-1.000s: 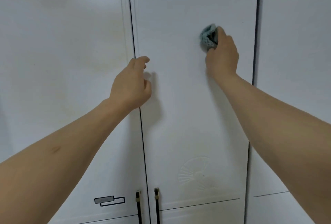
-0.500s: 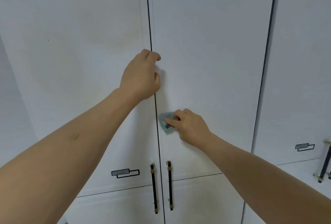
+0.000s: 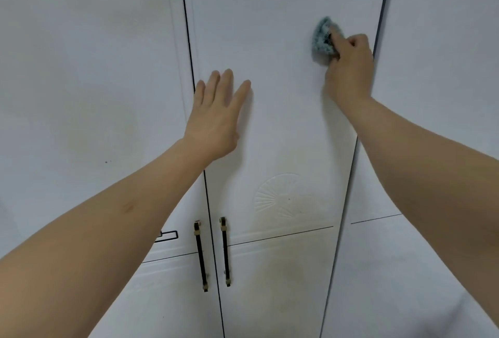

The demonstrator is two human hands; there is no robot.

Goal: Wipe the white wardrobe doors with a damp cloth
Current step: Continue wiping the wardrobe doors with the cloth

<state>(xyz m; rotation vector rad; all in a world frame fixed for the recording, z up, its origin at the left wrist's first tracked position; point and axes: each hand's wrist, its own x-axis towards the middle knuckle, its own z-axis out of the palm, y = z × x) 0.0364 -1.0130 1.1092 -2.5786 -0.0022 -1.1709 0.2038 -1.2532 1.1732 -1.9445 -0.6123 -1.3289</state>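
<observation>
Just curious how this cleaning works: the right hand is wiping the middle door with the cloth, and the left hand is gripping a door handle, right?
Not quite. The head view shows the left hand resting flat and open on the middle door, well above the handles. The right hand does press the cloth there.

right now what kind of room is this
Probably a bedroom or dressing area at home: tall white wardrobe doors fill the view, with slim black handles and an embossed fan motif. The right hand presses a cloth to one door.
</observation>
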